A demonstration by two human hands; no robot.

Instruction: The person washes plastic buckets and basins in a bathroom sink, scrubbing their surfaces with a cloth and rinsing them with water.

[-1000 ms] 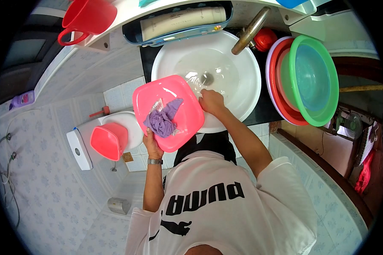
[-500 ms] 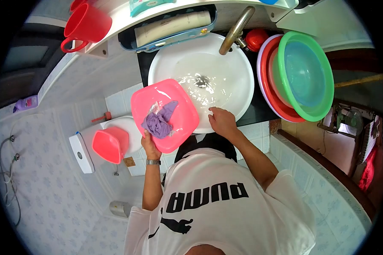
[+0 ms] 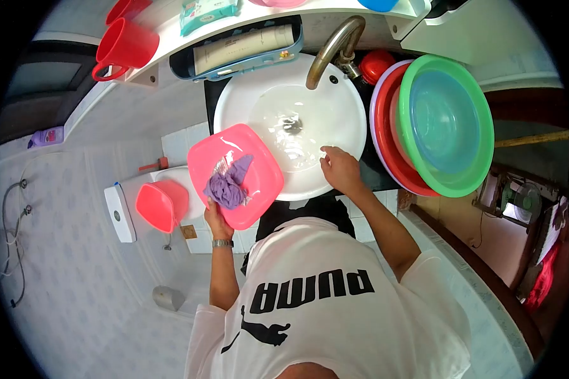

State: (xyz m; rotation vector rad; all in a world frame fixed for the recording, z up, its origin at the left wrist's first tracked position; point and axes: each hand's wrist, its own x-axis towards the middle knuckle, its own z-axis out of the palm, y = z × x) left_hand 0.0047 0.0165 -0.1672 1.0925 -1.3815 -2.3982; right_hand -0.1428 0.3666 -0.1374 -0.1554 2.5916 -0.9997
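My left hand [image 3: 216, 220] is closed on the lower left rim of a square pink basin [image 3: 263, 177], which overlaps the left front of the white sink. A crumpled purple cloth [image 3: 226, 191] lies in the basin beside a little water. My right hand [image 3: 341, 170] hovers over the front right edge of the sink [image 3: 354, 120]. It holds nothing, its fingers loosely bent and slightly apart. Clear water with ripples stands in the sink around the drain [image 3: 291, 125].
A curved metal faucet [image 3: 335, 47] rises behind the sink. Nested green [image 3: 487, 139], red and lilac basins lean at the right. A blue tray [image 3: 246, 63] stands behind, under a shelf with red mugs [image 3: 128, 47]. At left are a toilet and a pink bucket [image 3: 163, 207].
The head view has shifted slightly. My right hand has moved a little to the right relative to the sink, fingers more apart. My left hand still holds the basin.
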